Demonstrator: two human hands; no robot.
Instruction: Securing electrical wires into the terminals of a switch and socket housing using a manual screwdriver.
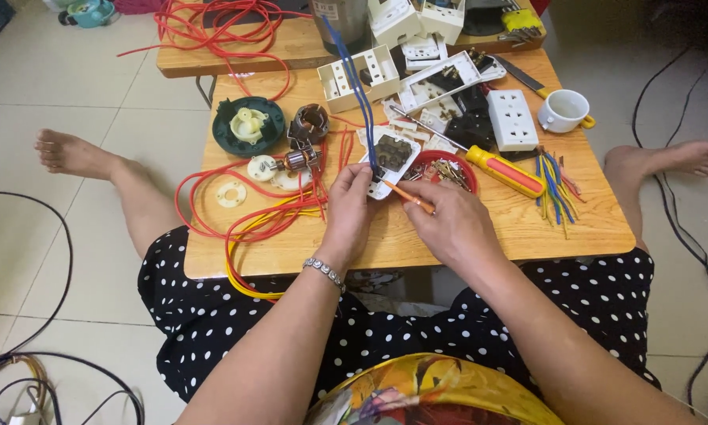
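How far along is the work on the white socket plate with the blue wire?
Done: a blue wire already runs into the socket plate. In hand: the left hand holds the plate while the right hand puts a small orange screwdriver to it. Left: cut wires and other socket parts lie unused on the table.

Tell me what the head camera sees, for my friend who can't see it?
A person's left hand holds a white socket with a blue wire while the right hand works an orange screwdriver into it, over a cluttered wooden table.
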